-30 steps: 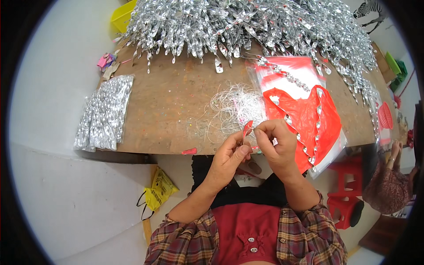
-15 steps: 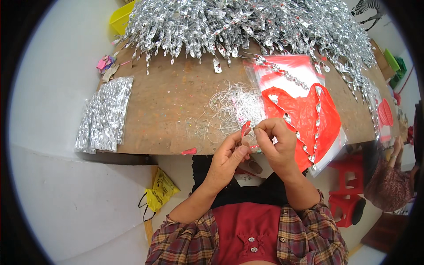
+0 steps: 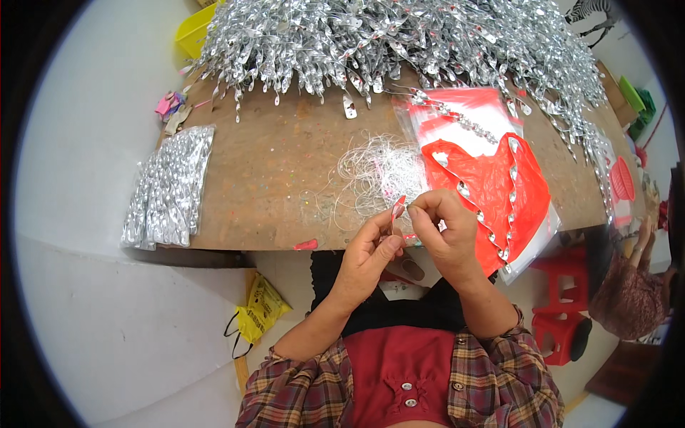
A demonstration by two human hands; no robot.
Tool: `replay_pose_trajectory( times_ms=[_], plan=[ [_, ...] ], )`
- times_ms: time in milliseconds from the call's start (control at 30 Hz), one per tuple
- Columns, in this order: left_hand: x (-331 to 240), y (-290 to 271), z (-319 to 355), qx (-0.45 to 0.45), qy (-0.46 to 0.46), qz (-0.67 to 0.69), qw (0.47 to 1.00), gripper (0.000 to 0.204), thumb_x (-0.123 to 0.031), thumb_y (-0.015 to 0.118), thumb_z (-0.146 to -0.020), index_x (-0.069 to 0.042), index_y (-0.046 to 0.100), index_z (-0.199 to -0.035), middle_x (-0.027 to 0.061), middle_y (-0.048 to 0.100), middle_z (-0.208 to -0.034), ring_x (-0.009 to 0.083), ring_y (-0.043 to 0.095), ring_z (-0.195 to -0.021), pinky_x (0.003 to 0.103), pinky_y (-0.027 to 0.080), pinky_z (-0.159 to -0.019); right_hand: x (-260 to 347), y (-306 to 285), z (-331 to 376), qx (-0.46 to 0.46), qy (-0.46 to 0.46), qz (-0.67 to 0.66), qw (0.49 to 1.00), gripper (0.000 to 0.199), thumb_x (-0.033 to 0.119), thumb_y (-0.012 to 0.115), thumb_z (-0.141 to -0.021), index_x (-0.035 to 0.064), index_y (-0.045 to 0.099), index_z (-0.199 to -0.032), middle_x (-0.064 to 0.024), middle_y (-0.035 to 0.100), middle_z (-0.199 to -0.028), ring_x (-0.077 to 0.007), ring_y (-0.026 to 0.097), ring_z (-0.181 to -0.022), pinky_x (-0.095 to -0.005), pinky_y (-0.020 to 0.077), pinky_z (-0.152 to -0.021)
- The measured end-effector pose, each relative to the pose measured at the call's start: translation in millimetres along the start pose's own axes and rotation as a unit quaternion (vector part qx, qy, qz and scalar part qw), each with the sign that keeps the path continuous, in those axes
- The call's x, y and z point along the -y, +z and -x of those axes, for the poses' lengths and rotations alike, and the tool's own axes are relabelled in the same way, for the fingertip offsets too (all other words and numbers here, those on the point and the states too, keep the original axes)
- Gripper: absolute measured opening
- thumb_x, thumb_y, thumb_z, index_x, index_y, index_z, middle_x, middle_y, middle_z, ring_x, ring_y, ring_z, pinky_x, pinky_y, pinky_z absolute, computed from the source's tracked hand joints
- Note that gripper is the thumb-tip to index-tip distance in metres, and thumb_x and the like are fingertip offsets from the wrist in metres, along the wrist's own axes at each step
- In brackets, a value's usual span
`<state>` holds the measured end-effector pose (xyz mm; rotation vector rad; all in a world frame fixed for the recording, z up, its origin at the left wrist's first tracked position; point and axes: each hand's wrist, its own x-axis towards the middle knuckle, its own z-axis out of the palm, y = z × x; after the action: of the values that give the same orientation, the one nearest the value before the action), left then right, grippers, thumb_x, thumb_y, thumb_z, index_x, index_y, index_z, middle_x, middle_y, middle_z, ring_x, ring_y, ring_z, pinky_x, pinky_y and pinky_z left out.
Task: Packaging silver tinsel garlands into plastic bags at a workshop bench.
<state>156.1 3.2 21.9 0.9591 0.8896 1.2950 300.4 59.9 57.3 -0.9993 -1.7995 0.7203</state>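
Observation:
My left hand pinches a small red and silver bead piece at its fingertips, just over the front edge of the brown table. My right hand is closed beside it, fingertips meeting the same piece, holding a thin thread I can barely make out. A strand of silver beads runs from my right hand across a red plastic bag. A tangle of clear thread lies just beyond both hands.
A big heap of finished silver bead strands fills the table's far side. A clear bag of silver beads lies at the left edge. A yellow bag sits on the floor, red stools and another person at right.
Both hands stay at the same spot by the table edge; only the fingers have shifted slightly around the small piece.

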Motion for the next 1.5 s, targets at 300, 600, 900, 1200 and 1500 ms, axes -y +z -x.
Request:
replay_pose_trajectory(
  times_ms=[300, 600, 900, 1200, 1500],
  plan=[
    [-2.4, -3.0, -3.4, -0.035, -0.012, 0.086, 0.996, 0.032, -0.017, 0.057, -0.091, 0.000, 0.050, -0.117, -0.0023, 0.050, -0.079, 0.0059, 0.045, -0.069, 0.019, 0.037, -0.063, -0.8, -2.1, 4.4, 0.035, -0.002, -0.011, 0.999, 0.006, 0.002, 0.062, -0.080, 0.0024, 0.061, -0.085, -0.0023, 0.057, -0.073, -0.0062, 0.049, -0.058, -0.0220, 0.0379, -0.053],
    [-5.5, -4.8, -4.4, -0.142, -0.013, 0.095, 0.985, 0.006, -0.007, 0.058, -0.088, -0.002, 0.054, -0.086, -0.0003, 0.046, -0.067, 0.0065, 0.039, -0.055, 0.020, 0.031, -0.051, -13.2, 12.0, 15.3, 0.062, -0.132, 0.054, 0.988, 0.017, 0.011, 0.067, -0.076, 0.0126, 0.064, -0.093, 0.0003, 0.065, -0.078, -0.0157, 0.055, -0.063, -0.0294, 0.0348, -0.064],
    [-7.9, 11.4, -2.0, -0.130, -0.045, 0.054, 0.989, 0.024, -0.009, 0.059, -0.087, -0.004, 0.048, -0.108, 0.0003, 0.049, -0.078, 0.0061, 0.042, -0.062, 0.020, 0.035, -0.056, -18.3, -3.9, 19.4, 0.085, -0.003, -0.043, 0.995, 0.012, 0.006, 0.060, -0.081, 0.0031, 0.064, -0.092, -0.0071, 0.062, -0.079, -0.0178, 0.058, -0.069, -0.0295, 0.0455, -0.066],
    [3.0, 5.7, -3.1, 0.063, -0.027, 0.063, 0.996, 0.046, -0.029, 0.049, -0.095, -0.006, 0.039, -0.134, -0.0010, 0.051, -0.092, 0.0058, 0.043, -0.077, 0.019, 0.035, -0.070, 18.6, -23.0, 12.4, 0.056, 0.108, -0.208, 0.971, 0.002, 0.004, 0.058, -0.083, 0.0023, 0.057, -0.082, 0.0036, 0.051, -0.071, -0.0020, 0.041, -0.061, -0.0191, 0.0330, -0.055],
    [-3.2, 4.7, -4.2, 0.068, -0.015, 0.058, 0.996, 0.046, -0.029, 0.050, -0.095, -0.004, 0.040, -0.133, -0.0002, 0.050, -0.093, 0.0073, 0.043, -0.079, 0.021, 0.038, -0.075, 18.5, -18.0, 3.7, 0.067, 0.106, -0.216, 0.968, 0.005, 0.005, 0.059, -0.082, 0.0027, 0.055, -0.080, 0.0044, 0.049, -0.069, -0.0016, 0.040, -0.060, -0.0191, 0.0324, -0.054]
  ],
)
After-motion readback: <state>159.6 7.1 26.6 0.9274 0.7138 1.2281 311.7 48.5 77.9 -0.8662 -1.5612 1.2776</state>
